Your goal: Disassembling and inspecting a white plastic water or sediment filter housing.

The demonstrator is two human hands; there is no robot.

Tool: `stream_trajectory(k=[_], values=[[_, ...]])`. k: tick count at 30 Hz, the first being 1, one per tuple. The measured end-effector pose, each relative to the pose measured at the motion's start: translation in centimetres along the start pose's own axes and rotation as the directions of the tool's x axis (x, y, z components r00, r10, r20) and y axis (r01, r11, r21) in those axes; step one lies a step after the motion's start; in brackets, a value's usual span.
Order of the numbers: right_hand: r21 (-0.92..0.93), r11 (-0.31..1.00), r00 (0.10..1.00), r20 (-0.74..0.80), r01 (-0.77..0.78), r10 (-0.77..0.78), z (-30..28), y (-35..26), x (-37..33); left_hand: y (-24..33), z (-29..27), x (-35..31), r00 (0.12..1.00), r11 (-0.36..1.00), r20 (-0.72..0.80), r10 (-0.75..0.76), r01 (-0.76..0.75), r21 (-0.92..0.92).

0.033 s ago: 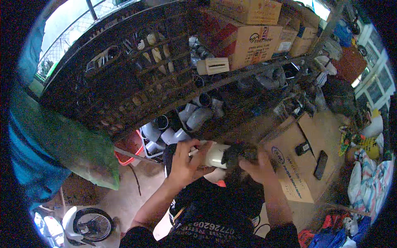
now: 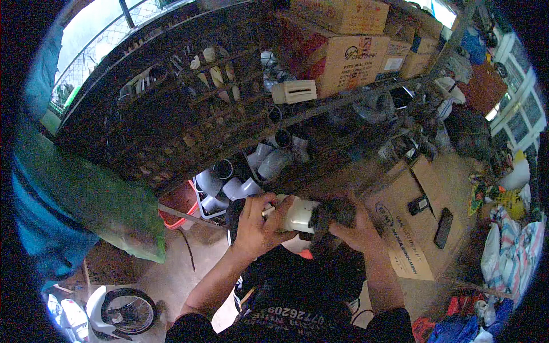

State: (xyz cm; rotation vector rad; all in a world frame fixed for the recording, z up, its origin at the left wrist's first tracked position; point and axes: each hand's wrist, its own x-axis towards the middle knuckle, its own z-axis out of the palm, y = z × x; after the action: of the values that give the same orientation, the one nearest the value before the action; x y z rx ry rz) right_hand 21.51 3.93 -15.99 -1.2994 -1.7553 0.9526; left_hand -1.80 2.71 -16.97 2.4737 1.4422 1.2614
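Dim, grainy; daylight glaring through upper-left meshed opening point(image 2: 91, 71); rack point(image 2: 151, 120) in shadow; fisheye edges bent, black.

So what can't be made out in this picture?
Head view:
- Cream-white cylindrical object: left part, partly covered by the left hand.
- Dark rounded piece beside the right hand: blurred and dim; exact shape and grip unclear.
- White vehicle with a black-tyred wheel: left part cut off by the picture's dark rim.
- Large brown cardboard box: contents hidden by its walls.
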Motion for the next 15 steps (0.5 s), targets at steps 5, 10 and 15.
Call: stream_trajectory(k=[5,10,15], values=[[-0.332,0.942,0.981,-0.162,0.049,-0.109,-0.9,-1.8,0.1,-0.8,0.1,0.1,0.997,0.996,0.059,-0.055,0.059,-0.06],[-0.308,0.936,0.939,-0.339,-0.172,0.061,-3.3,-1.3,0.1,-1.2,0.2,0.4,0.992,0.989,-0.023,-0.124,0.122,-0.082],[-0.334,0.94,0.986,-0.117,0.072,-0.117,-3.7,-0.3,-0.7,-1.1,0.6,0.8,0.994,0.991,-0.035,-0.101,0.097,-0.095]])
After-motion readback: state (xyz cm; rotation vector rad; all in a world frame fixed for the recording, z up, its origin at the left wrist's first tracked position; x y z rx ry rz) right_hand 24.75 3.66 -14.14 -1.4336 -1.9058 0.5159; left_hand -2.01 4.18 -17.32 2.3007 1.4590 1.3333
